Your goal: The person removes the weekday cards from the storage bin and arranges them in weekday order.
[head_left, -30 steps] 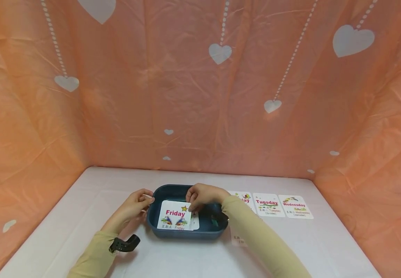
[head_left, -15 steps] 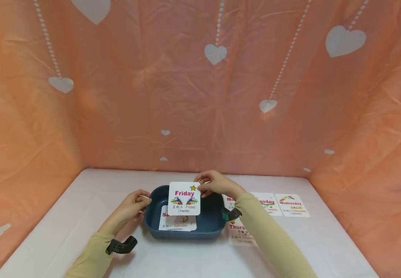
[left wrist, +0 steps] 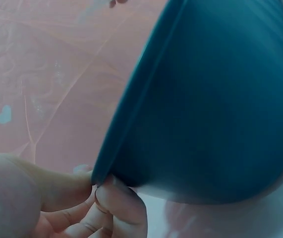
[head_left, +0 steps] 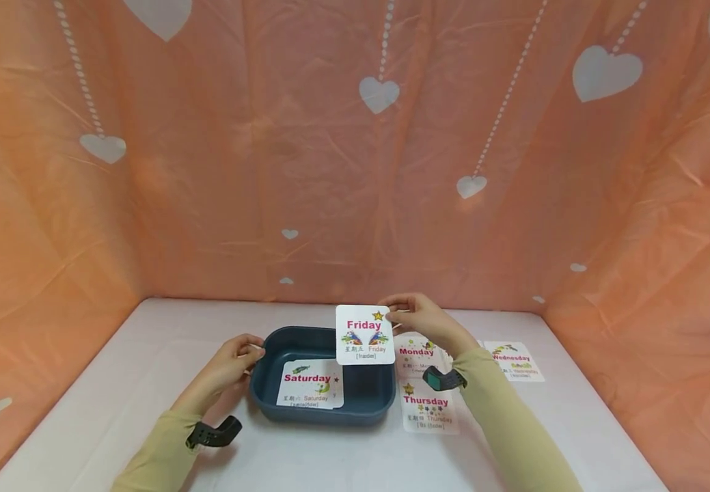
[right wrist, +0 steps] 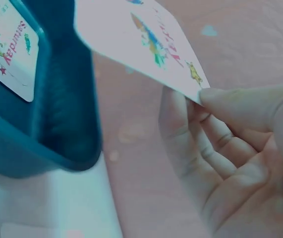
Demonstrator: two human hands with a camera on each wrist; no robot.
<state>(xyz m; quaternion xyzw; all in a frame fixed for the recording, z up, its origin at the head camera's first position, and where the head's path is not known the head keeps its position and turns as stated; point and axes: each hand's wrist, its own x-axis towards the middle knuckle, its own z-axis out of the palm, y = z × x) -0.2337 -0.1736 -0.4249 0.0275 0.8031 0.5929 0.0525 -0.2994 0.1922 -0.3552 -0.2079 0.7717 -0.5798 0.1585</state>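
**White, square, round-cornered Friday card [head_left: 362, 338] moves right, uncovering the card beneath**

Half a second on, we hold it further right, raised over the far right part of the dark blue, round-cornered rectangular basin [head_left: 324, 415], which looks like plastic. Inside the basin, the white, square, round-cornered Saturday card [head_left: 309, 383], partly covered in the earlier frame, shows nearly its whole printed face.

Our right hand [head_left: 425, 322] pinches the Friday card by its upper right corner, thumb on the printed side and fingers behind. Such a corner grip seems likely to let the far side droop or swing, so we do well to keep the pinch firm and the face turned towards us. Lifting well above the rim should keep the lower edge from catching.

Our left hand [head_left: 227, 365] pinches the basin's left rim between thumb and finger; that hold is worth keeping, since it should stop the basin sliding on the white-covered bench [head_left: 305, 454].

Under our right forearm lie the white, square Monday card [head_left: 415, 352] and Thursday card [head_left: 428, 410]. We should carry the pale yellow cloth sleeve [head_left: 508, 417] high enough not to brush them.
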